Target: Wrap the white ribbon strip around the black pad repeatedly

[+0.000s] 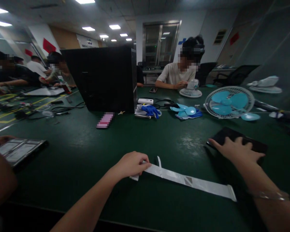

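White strip [207,186] is partly hidden by the left hand [132,163] pinching it.

1. On the counter [82,161], the flat strip [207,186] ran from the left hand [132,166] at 12 o'clock to 2 o'clock.
2. Beyond it, between 1 and 2, the device [222,133] lay under the right hand [236,153].
3. At 10 sat the tray [26,149].
4. At 11 stood the large case [103,80], a blurred item [105,120] before it.
5. Farther off: gloves [152,111] at 12, fan blades [186,110] right of them, a fan grille [209,104] at 1.
6. Behind the blades, a person [176,74] sat across the counter.
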### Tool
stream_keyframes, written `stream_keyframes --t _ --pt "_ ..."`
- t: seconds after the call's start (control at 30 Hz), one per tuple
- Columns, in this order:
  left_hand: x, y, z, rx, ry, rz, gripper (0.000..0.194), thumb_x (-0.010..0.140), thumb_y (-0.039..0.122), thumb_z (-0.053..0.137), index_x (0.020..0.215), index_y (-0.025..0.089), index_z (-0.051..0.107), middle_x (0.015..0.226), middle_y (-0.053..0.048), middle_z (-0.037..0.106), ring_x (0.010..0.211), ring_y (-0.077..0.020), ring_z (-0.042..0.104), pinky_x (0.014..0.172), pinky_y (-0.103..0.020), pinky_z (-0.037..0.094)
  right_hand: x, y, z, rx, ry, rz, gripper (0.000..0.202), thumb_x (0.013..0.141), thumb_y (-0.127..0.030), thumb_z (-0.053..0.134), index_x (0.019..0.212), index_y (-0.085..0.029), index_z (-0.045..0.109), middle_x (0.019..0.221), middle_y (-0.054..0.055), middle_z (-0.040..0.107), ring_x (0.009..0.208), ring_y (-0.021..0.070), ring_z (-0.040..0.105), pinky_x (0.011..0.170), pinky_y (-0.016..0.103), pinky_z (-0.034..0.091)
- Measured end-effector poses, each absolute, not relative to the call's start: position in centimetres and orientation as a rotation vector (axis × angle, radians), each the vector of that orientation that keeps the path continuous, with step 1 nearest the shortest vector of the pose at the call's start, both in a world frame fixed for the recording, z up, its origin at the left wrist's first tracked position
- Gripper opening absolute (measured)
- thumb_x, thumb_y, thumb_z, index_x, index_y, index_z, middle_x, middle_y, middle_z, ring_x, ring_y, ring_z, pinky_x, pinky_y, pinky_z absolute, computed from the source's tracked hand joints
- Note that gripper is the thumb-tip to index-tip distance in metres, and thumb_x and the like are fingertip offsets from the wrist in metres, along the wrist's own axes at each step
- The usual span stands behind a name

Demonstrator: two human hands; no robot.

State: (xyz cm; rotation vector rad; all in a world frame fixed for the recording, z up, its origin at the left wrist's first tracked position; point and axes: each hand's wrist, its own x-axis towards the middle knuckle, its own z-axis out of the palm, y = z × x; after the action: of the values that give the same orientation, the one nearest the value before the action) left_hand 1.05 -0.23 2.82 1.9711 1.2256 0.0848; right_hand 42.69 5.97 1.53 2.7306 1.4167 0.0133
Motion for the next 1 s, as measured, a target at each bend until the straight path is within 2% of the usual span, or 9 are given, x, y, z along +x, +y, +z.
stream_keyframes --t 0.03,0.1,0.33,0.47,0.63,0.7,0.83,0.9,1.0 --pt "1.1 -0.3 2.9 1.972 1.22 0.08 0.033 0.091 0.049 0.047 0.103 0.024 0.066 0.073 0.001 0.066 0.063 -0.0137 0.062 0.055 -0.024 0.042 42.7 6.1 1.3 2.79 1.333 -0.026 0.098 0.078 -0.082 0.015 0.145 -0.016 0.039 0.152 0.025 0.021 0.134 0.0511 0.022 0.096 0.072 0.023" --pt "1.1 -0.4 3.0 1.978 1.205 0.067 0.033 0.091 0.049 0.046 0.103 0.025 0.066 0.074 0.002 0.066 0.064 -0.0138 0.062 0.055 -0.024 0.042 42.7 6.2 0.8 2.848 1.227 -0.121 0.101 0.076 -0.085 0.012 0.148 -0.018 0.034 0.155 0.024 0.015 0.137 0.0497 0.017 0.099 0.071 0.021" --pt "1.5 -0.7 3.0 1.974 1.174 0.03 0.032 0.091 0.049 0.047 0.102 0.025 0.066 0.077 0.001 0.066 0.068 -0.0147 0.063 0.058 -0.025 0.044 42.5 5.8 0.0 2.655 1.566 -0.053 0.1 0.075 -0.086 0.019 0.147 -0.019 0.038 0.151 0.025 0.024 0.134 0.0501 0.025 0.096 0.072 0.025" --pt "1.6 -0.6 2.6 1.955 1.146 0.03 0.033 0.091 0.049 0.046 0.103 0.025 0.066 0.077 0.0 0.066 0.067 -0.0156 0.063 0.057 -0.026 0.044 41.1 5.9 -0.2 2.302 1.982 -0.068 0.095 0.077 -0.083 0.029 0.149 -0.021 0.033 0.155 0.019 0.019 0.139 0.0444 0.017 0.105 0.067 0.021" --pt "1.4 -0.3 2.9 2.061 1.134 0.091 0.03 0.091 0.046 0.048 0.095 0.023 0.068 0.086 -0.001 0.066 0.074 -0.0163 0.062 0.061 -0.027 0.043 36.4 4.1 1.4 1.596 2.567 -0.474 0.088 0.076 -0.076 0.05 0.15 -0.032 0.03 0.16 0.006 0.005 0.143 0.0367 0.006 0.113 0.061 0.008" --pt "1.3 -0.2 3.2 2.17 1.121 0.164 0.028 0.089 0.044 0.051 0.088 0.022 0.068 0.089 -0.002 0.065 0.078 -0.0165 0.06 0.065 -0.027 0.042 33.9 2.2 2.3 1.35 2.697 -0.629 0.083 0.076 -0.072 0.055 0.148 -0.036 0.033 0.16 0.003 0.006 0.144 0.0357 0.004 0.112 0.063 0.002" --pt "1.0 -0.1 3.5 2.287 1.034 0.271 0.025 0.087 0.039 0.055 0.081 0.019 0.068 0.09 -0.003 0.063 0.078 -0.0153 0.059 0.069 -0.027 0.043 30.0 -1.3 3.6 1.155 2.808 -0.673 0.081 0.073 -0.07 0.061 0.143 -0.033 0.043 0.159 0.004 0.012 0.144 0.035 0.002 0.111 0.064 -0.005" --pt "0.8 0.0 3.4 2.322 1.012 0.299 0.023 0.086 0.037 0.057 0.079 0.018 0.067 0.093 -0.004 0.064 0.084 -0.0168 0.06 0.076 -0.03 0.045 29.1 -2.2 3.9 1.144 2.811 -0.643 0.076 0.076 -0.07 0.058 0.141 -0.033 0.045 0.158 0.004 0.013 0.144 0.0346 0.002 0.11 0.064 -0.007" --pt "0.4 0.4 2.9 2.395 1.051 0.362 0.021 0.087 0.035 0.057 0.076 0.019 0.065 0.121 -0.006 0.063 0.116 -0.024 0.053 0.1 -0.041 0.037 29.0 -2.5 3.9 1.126 2.811 -0.636 0.072 0.081 -0.07 0.051 0.144 -0.037 0.039 0.159 0.002 0.009 0.143 0.036 -0.002 0.108 0.067 -0.007"
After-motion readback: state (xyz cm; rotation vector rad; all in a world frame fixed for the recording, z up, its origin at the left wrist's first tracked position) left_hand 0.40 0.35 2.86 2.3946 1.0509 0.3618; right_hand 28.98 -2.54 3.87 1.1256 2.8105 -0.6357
